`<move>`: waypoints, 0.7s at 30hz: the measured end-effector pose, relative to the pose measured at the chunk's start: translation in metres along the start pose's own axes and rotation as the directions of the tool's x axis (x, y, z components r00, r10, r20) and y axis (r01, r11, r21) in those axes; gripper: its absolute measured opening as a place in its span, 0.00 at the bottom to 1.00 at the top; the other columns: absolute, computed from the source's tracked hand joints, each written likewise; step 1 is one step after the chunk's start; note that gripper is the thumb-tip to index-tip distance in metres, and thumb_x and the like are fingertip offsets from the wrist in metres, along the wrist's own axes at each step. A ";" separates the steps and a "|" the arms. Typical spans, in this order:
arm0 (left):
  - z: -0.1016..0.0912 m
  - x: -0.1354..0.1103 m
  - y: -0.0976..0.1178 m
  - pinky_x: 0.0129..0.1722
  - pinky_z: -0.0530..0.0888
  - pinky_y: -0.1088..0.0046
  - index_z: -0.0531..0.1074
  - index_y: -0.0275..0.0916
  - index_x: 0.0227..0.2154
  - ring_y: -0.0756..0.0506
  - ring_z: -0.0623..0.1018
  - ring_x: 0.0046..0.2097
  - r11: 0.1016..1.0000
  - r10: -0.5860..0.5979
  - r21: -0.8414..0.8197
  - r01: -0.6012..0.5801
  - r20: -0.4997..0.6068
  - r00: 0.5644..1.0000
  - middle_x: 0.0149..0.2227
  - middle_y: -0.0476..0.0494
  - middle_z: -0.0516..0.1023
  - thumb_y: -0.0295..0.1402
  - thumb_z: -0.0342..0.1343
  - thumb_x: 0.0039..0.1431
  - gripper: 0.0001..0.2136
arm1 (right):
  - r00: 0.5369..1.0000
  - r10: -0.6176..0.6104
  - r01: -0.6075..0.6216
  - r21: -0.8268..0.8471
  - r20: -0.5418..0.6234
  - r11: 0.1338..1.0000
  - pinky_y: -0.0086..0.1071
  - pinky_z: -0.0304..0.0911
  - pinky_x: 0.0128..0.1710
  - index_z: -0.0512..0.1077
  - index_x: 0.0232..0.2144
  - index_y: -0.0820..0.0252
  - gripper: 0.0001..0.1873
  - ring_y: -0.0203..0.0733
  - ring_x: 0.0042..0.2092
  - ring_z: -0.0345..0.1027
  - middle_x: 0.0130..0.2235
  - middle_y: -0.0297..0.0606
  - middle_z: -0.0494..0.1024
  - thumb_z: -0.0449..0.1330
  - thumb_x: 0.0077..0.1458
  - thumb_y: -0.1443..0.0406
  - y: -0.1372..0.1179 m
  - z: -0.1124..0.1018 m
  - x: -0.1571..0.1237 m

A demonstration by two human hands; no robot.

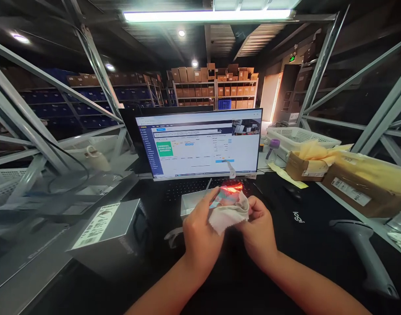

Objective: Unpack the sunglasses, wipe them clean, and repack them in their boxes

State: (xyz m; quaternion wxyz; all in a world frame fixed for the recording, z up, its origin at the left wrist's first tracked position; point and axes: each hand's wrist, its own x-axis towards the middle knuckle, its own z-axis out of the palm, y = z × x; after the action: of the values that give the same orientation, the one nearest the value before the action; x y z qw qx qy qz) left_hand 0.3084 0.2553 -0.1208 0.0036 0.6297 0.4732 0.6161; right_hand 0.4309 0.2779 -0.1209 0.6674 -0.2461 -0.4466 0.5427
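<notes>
Both my hands meet over the black desk mat in front of the keyboard (190,187). My left hand (200,232) is closed, pinching a small shiny, iridescent flat item (227,193) that catches red light. My right hand (258,227) is closed on a pale cloth (228,214) that drapes across that item and between the two hands. A small white open box (192,202) lies just behind my left hand.
A monitor (200,142) stands behind the keyboard. A grey boxed package (110,234) sits at left, a barcode scanner (364,253) at right, cardboard boxes with yellow padding (348,170) and a white basket (300,136) at far right. Metal rack struts flank both sides.
</notes>
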 end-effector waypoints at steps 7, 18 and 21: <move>-0.003 0.000 0.010 0.53 0.77 0.65 0.70 0.40 0.57 0.42 0.81 0.52 0.962 0.191 0.185 -0.202 0.079 0.978 0.53 0.41 0.80 0.21 0.54 0.57 0.24 | 0.978 0.208 -0.207 0.195 0.016 0.959 0.22 0.55 0.20 0.54 0.17 0.56 0.29 0.28 0.20 0.53 0.17 0.22 0.64 0.73 0.28 0.73 -0.015 -0.002 0.006; 0.000 -0.001 0.007 0.53 0.77 0.68 0.71 0.42 0.57 0.44 0.81 0.52 0.992 0.110 0.048 -0.114 0.066 0.992 0.52 0.43 0.80 0.21 0.52 0.60 0.23 | 0.972 0.234 -0.217 0.292 -0.025 0.932 0.27 0.70 0.32 0.72 0.25 0.57 0.20 0.35 0.32 0.72 0.31 0.30 0.80 0.80 0.33 0.63 -0.036 -0.028 0.049; -0.002 0.002 0.006 0.53 0.77 0.70 0.72 0.43 0.56 0.45 0.80 0.54 1.000 0.025 0.000 -0.025 0.031 0.999 0.53 0.45 0.80 0.21 0.53 0.60 0.22 | 0.985 0.161 -0.141 0.235 -0.069 0.962 0.25 0.68 0.30 0.70 0.24 0.57 0.20 0.32 0.30 0.71 0.28 0.27 0.78 0.79 0.34 0.65 -0.030 -0.036 0.058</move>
State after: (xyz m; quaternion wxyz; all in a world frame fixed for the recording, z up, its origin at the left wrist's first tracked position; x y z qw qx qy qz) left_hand 0.3101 0.2516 -0.1153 0.0031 0.6449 0.4654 0.6062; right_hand 0.4782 0.3295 -0.0944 0.6670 -0.2244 -0.3312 0.6285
